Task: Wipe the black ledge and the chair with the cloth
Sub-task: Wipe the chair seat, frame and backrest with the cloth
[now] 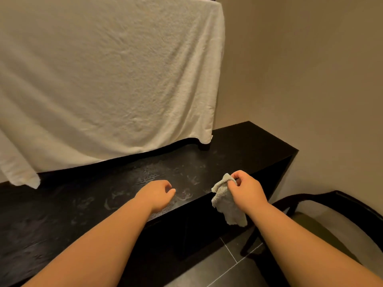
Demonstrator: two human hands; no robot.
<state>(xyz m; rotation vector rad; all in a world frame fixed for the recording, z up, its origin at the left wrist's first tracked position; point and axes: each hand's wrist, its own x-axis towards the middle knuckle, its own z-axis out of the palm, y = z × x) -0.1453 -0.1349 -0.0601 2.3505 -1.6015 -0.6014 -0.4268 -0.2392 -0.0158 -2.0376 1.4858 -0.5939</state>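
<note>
Your right hand [247, 190] pinches the top of the grey cloth [226, 206], which hangs loose just off the front edge of the black ledge [83, 204]; it looks held for a regrip, not spread flat for a pass. Your left hand [157, 193] is empty, fingers loosely curled over the smeary ledge top, apart from the right, probably to steady you. The chair [352, 210] sits lower right, untouched, and a white towel [103, 79] drapes behind the ledge.
</note>
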